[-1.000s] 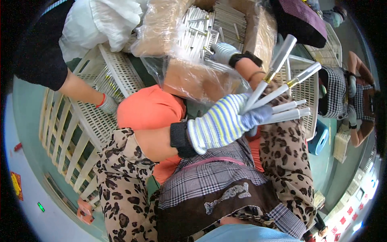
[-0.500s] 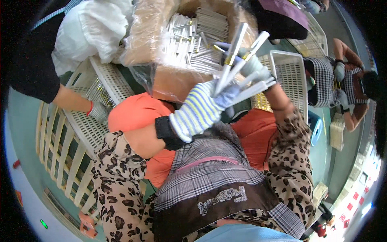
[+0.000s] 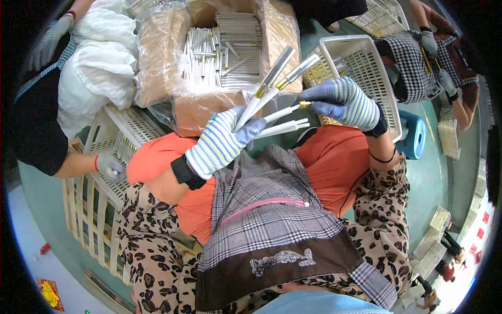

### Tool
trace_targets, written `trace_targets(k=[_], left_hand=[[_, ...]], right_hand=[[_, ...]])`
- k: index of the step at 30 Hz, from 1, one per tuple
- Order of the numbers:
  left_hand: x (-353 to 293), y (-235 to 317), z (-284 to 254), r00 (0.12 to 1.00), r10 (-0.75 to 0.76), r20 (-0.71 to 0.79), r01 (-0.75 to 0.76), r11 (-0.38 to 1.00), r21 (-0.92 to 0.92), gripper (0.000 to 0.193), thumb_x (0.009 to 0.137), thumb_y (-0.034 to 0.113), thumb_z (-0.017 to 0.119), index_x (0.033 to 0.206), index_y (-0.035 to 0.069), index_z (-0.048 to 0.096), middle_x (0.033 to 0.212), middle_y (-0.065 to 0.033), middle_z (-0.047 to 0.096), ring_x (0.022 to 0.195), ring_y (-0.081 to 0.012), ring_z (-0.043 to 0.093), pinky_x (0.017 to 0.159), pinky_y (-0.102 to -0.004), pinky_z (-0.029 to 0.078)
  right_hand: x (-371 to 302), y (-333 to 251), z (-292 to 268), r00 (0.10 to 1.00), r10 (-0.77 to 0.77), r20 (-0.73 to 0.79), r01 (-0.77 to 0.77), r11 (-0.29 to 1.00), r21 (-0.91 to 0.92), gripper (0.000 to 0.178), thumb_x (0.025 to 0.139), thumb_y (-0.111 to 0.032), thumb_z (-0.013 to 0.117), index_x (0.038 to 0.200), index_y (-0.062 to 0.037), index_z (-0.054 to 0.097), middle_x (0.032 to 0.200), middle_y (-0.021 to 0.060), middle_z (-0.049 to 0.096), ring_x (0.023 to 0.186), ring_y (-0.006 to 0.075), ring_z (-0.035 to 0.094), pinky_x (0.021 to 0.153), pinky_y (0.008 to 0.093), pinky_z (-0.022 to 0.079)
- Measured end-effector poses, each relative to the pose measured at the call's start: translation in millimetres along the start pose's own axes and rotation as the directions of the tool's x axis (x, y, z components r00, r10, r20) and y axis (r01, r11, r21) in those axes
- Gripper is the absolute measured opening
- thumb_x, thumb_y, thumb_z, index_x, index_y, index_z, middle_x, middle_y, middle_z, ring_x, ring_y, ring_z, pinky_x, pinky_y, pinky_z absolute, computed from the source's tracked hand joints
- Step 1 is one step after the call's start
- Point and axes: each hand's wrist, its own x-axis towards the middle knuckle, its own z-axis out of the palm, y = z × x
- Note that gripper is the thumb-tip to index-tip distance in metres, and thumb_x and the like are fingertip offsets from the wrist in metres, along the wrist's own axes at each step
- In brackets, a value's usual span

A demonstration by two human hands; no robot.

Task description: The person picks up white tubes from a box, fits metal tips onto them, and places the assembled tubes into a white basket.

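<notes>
My left hand [image 3: 222, 138], in a striped knit glove, is closed around several white tubes [image 3: 281, 127] that fan out to the upper right. Two of the tubes point up and carry silver ends with gold-coloured bands. A shorter one ends in a small gold-coloured fitting [image 3: 305, 104]. At that fitting, the fingertips of my gloved right hand [image 3: 348, 103] are pinched together. Beyond my hands stands a plastic-lined cardboard box [image 3: 209, 107], filled with rows of white tubes [image 3: 238, 34], a few with gold ends lying loose on top.
A white plastic basket [image 3: 368, 65] stands right of the box, with tubes inside. On the left, a co-worker's gloved hand [image 3: 111, 167] is at another white basket [image 3: 141, 125] beside a slatted wooden pallet [image 3: 94, 225]. A blue container [image 3: 414, 135] stands at right; another person works beyond it.
My right hand has come from behind the tubes to the end of one tube. My left hand has shifted left and slightly down, still holding the tubes. The whole view has shifted.
</notes>
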Motion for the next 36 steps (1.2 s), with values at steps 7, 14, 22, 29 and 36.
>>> trace_targets(k=[7, 14, 22, 29, 36], left_hand=[[-7.6, -1.7, 2.2, 0.998, -0.054, 0.04, 0.054, 0.999, -0.002, 0.033, 0.084, 0.029, 0.063, 0.097, -0.001, 0.06, 0.073, -0.0008, 0.059, 0.067, -0.0048, 0.05, 0.061, -0.0217, 0.044], [-12.4, -18.7, 9.8, 0.999, 0.018, -0.037, -0.021, 0.997, -0.077, 0.044, 0.083, 0.04, 0.059, 0.09, -0.003, 0.061, 0.065, -0.0162, 0.059, 0.057, -0.023, 0.059, 0.055, -0.0335, 0.045], [-8.1, 8.6, -3.2, 0.999, -0.022, -0.043, 0.009, 0.956, -0.295, 0.041, 0.082, 0.04, 0.061, 0.09, 0.0, 0.062, 0.063, -0.0048, 0.056, 0.055, -0.0112, 0.049, 0.051, -0.0258, 0.04], [-15.5, 30.9, -0.5, 0.998, -0.063, 0.003, 0.048, 0.725, -0.687, 0.035, 0.082, 0.037, 0.064, 0.09, 0.003, 0.063, 0.066, 0.0065, 0.05, 0.059, -0.0024, 0.04, 0.052, -0.0187, 0.033], [-6.0, 42.5, -2.3, 0.995, 0.028, -0.092, -0.087, 0.672, -0.735, 0.045, 0.082, 0.037, 0.064, 0.105, -0.001, 0.058, 0.079, -0.0001, 0.058, 0.069, -0.0045, 0.047, 0.06, -0.0199, 0.042]], right_hand=[[7.0, -9.6, 13.4, 0.99, -0.004, 0.141, 0.007, 1.0, -0.016, 0.019, 0.079, -0.014, 0.065, 0.095, -0.0042, 0.065, 0.075, 0.0129, 0.064, 0.065, 0.0262, 0.063, 0.06, 0.0314, 0.049], [18.7, -13.8, 26.8, 0.99, -0.03, 0.135, 0.036, 0.998, -0.044, 0.015, 0.08, -0.016, 0.063, 0.089, -0.0048, 0.063, 0.069, 0.0122, 0.061, 0.062, 0.0281, 0.061, 0.057, 0.0332, 0.047], [25.5, 28.2, 6.5, 0.88, 0.341, -0.332, 0.04, 0.642, 0.766, 0.058, 0.089, -0.055, 0.038, 0.084, -0.0029, 0.062, 0.081, 0.0053, 0.064, 0.073, 0.0132, 0.06, 0.063, 0.0262, 0.049], [141.5, 82.4, 80.7, 0.872, 0.476, 0.115, -0.49, 0.839, 0.238, 0.034, 0.086, -0.033, 0.055, 0.102, -0.0034, 0.059, 0.082, 0.0039, 0.065, 0.069, 0.0131, 0.059, 0.06, 0.0272, 0.048], [263.0, 172.0, 200.3, 0.794, 0.578, 0.19, -0.381, 0.716, -0.585, 0.039, 0.079, -0.034, 0.046, 0.099, -0.0051, 0.063, 0.104, 0.0202, 0.06, 0.098, 0.0342, 0.057, 0.083, 0.0416, 0.046]])
